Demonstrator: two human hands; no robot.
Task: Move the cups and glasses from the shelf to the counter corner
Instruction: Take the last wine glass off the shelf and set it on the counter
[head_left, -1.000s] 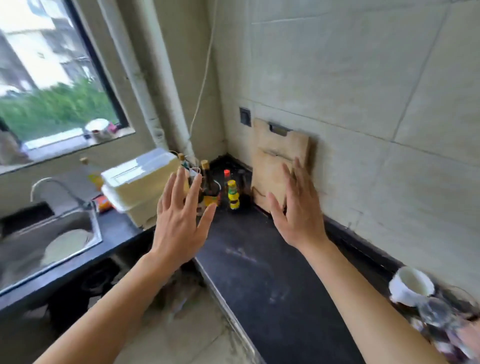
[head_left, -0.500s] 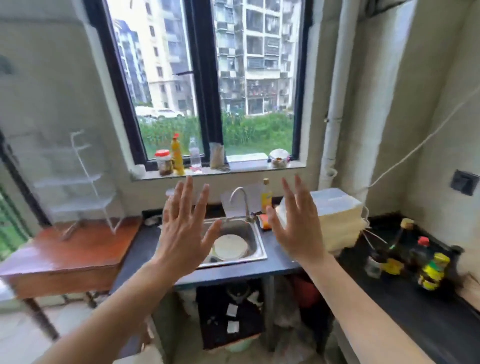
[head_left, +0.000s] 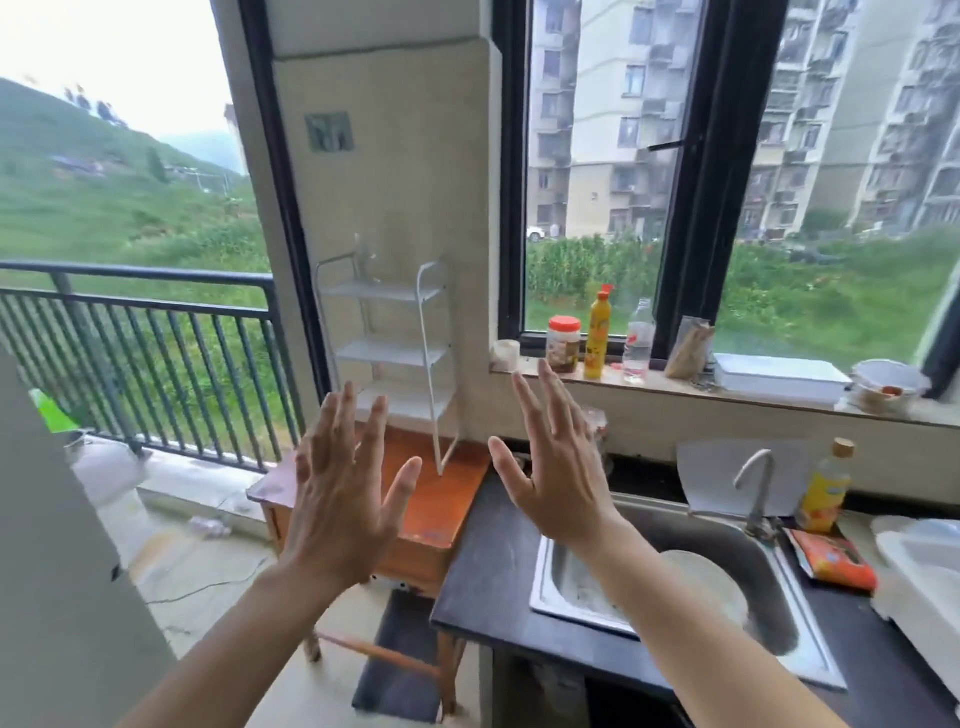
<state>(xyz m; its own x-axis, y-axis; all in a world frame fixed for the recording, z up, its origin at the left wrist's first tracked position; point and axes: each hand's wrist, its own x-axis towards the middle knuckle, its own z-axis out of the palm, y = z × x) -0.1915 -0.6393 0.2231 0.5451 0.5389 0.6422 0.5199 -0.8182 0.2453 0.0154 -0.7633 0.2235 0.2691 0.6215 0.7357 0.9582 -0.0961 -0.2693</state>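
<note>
Both hands up in mid-air, palms facing away, holding nothing. L: left hand (head_left: 343, 499) fingers straight and spread, thumb out to the right, hovering in front of the wood table (head_left: 441, 519). R: right hand (head_left: 558, 467) same pose, fingers released and fanned, above the left end of the counter (head_left: 483, 571). Hands are near each other, not touching, no contact w/ any obj.

Shelf (head_left: 395, 353): white 3-tier wire rack, upright on the far part of the wood table, against the tiled pillar, just left of the counter end. Faint clear shape on the top tier, prob a glass (head_left: 363, 257), too blurred to confirm. Lower tiers partly hidden behind the left hand's fingertips.

Clear item (head_left: 596, 422) just behind the right hand's fingers at the counter's far edge, can't tell what it is.

Sink (head_left: 810, 660) set in the counter, right of the hands, pale plate (head_left: 717, 577) inside, faucet (head_left: 753, 483) at the far rim. Oil bottle (head_left: 826, 488) right of the faucet, orange packet (head_left: 831, 558) near side of it.

Windowsill, left to right: small white cup (head_left: 505, 353), red-lid jar (head_left: 563, 343), yellow bottle (head_left: 597, 332), clear bottle (head_left: 638, 338), bag (head_left: 688, 345), white box (head_left: 779, 376), bowl (head_left: 888, 384).

Balcony railing (head_left: 130, 332) far left
</note>
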